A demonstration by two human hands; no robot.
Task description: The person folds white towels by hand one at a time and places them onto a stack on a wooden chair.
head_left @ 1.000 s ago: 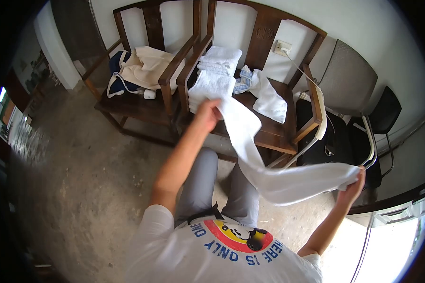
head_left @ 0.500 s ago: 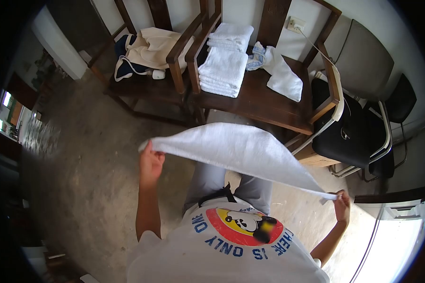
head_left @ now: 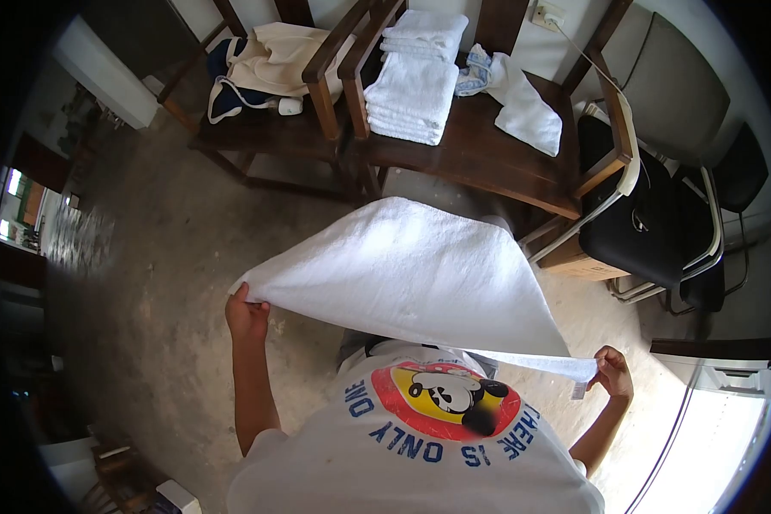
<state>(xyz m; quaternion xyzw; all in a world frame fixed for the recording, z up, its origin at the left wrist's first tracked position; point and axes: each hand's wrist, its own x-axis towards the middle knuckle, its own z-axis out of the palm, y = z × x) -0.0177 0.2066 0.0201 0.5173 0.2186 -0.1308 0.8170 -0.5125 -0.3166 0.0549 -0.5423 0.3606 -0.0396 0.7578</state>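
Note:
A white towel (head_left: 411,265) is stretched out in the air between my two hands, its far side billowing up in front of my legs. My left hand (head_left: 248,317) pinches one corner at the left. At the right, my right hand (head_left: 612,373) grips another corner, and a small label (head_left: 579,391) hangs beside its fingers. Beyond the towel, a stack of folded white towels (head_left: 413,94) sits on a dark wooden bench seat (head_left: 480,171). To the right of that stack lies a loose white cloth (head_left: 522,111) with a blue-patterned piece (head_left: 474,73) at its end.
On the wooden chair at the left lie a beige cloth (head_left: 287,56) and a small white object (head_left: 289,106). A black chair (head_left: 630,206) with metal legs stands at the right, above a cardboard box (head_left: 582,261). A cord runs from a wall socket (head_left: 548,14).
The towel has spread wider and its near edge has come closer to my shirt. My left hand has moved slightly left and down. The view has tilted a little downward.

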